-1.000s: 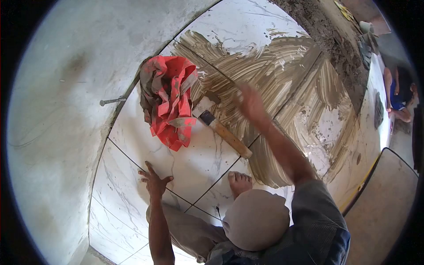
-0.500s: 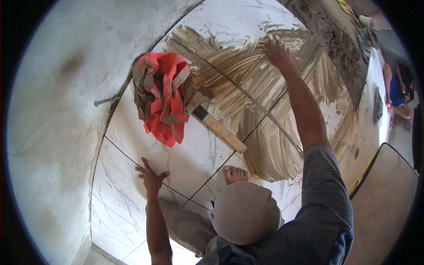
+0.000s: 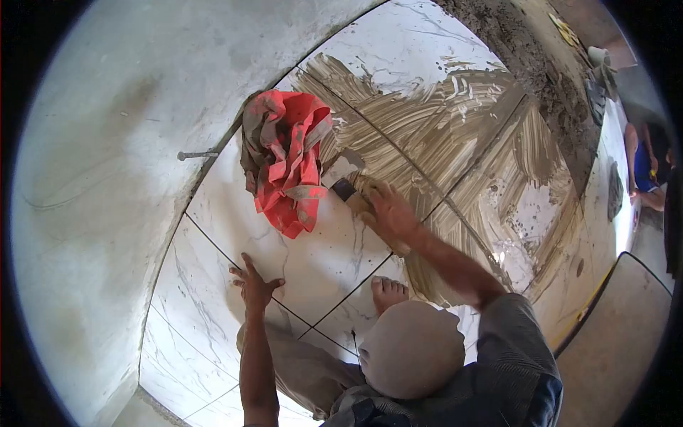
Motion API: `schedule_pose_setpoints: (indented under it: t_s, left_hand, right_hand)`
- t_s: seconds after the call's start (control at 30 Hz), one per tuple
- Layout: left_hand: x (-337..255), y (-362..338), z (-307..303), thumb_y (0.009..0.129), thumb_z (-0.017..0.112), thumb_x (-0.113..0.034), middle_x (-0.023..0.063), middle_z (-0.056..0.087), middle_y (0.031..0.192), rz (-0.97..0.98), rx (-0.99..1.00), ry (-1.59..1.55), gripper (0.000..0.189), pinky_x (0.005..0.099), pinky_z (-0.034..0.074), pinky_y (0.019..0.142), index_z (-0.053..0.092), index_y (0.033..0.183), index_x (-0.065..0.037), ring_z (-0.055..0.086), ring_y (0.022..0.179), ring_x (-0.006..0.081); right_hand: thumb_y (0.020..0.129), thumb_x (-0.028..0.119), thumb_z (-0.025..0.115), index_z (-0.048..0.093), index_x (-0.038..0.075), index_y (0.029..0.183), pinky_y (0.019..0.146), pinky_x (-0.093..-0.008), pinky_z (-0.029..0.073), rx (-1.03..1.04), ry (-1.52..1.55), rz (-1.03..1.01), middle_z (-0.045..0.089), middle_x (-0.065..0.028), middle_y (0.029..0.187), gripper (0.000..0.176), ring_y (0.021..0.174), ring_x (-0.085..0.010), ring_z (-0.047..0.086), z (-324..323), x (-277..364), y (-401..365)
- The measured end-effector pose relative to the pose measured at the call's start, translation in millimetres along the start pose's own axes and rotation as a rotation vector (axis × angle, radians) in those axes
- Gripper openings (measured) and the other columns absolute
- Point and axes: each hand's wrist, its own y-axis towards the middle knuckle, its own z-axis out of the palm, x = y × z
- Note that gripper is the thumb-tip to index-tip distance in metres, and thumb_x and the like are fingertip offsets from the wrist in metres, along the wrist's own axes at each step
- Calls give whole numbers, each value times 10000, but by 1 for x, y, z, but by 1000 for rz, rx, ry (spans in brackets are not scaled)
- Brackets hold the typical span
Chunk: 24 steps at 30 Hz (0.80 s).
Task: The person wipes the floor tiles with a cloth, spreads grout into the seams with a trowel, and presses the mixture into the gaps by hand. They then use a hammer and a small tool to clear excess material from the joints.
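Observation:
My left hand (image 3: 257, 286) rests with fingers spread on the white marbled tiles (image 3: 324, 267), below a crumpled red and grey cloth (image 3: 290, 160) smeared with mud. My right hand (image 3: 390, 213) lies over the wooden handle of a tool (image 3: 345, 189) with a black band and a grey blade. Its fingers are apart over the handle, and whether they grip it is unclear. Brown-grey paste (image 3: 398, 128) is smeared in streaks over the tiles and dark joints beyond my right hand.
A concrete wall (image 3: 107, 164) with a protruding bolt (image 3: 198, 155) stands on the left. Dark rubble (image 3: 544, 75) lines the upper right floor edge. At the far right, a person in blue (image 3: 644, 167) is partly visible. My bare foot (image 3: 389, 293) is on the tiles.
My right hand has come down and left from the upper streaked area onto the tool's handle. The view has shifted slightly, and my left hand still lies spread on the tiles.

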Motion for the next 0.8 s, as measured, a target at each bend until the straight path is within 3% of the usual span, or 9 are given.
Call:
schedule_pose_setpoints:
  t_s: [0.1, 0.27, 0.5, 0.63, 0.7, 0.8]
  left_hand:
    - [1, -2, -1, 545, 835, -293, 361, -76, 1382, 0, 2, 4, 1226, 540, 329, 959, -24, 1414, -188, 103, 1218, 608]
    - [3, 4, 6, 541, 836, -289, 348, -74, 1391, 27, -11, -8, 1225, 541, 324, 963, -20, 1414, -207, 102, 1219, 607]
    - [-7, -4, -1, 535, 837, -283, 349, -32, 1393, -16, 7, 33, 1223, 547, 313, 972, -11, 1413, -213, 127, 1210, 607]
    - [0, 3, 6, 528, 837, -295, 355, -17, 1389, 23, -46, 48, 1225, 548, 312, 975, -6, 1413, -209, 143, 1201, 610]
    - [-4, 2, 3, 527, 838, -297, 357, -20, 1388, 8, -27, 51, 1228, 548, 315, 972, -7, 1413, -205, 140, 1203, 609]
    - [-3, 2, 5, 525, 840, -303, 362, -28, 1385, 7, -15, 43, 1234, 554, 320, 963, -11, 1413, -198, 133, 1204, 611]
  right_hand:
    - [707, 298, 674, 419, 19, 1191, 899, -442, 394, -72, 125, 145, 406, -173, 1188, 614, 1034, -373, 467, 19, 22, -9]
    - [683, 254, 697, 431, 17, 1176, 854, -433, 422, -123, 98, 115, 427, -180, 1158, 608, 1017, -355, 478, 13, 19, -11]
    - [721, 277, 655, 420, -36, 1128, 830, -464, 441, -5, 63, 50, 445, -222, 1135, 564, 1027, -376, 485, 17, 9, -20]
    - [718, 242, 649, 382, 2, 1199, 833, -444, 430, 10, 88, 180, 460, -197, 1062, 600, 992, -371, 499, 21, 15, -20]
    - [728, 218, 626, 397, 0, 1191, 829, -450, 427, 14, 247, 282, 465, -205, 1040, 561, 955, -383, 508, 13, 19, -22]
    - [737, 212, 628, 420, 6, 1193, 838, -430, 422, -55, 424, 203, 482, -213, 1062, 542, 957, -369, 522, 3, 4, -21]
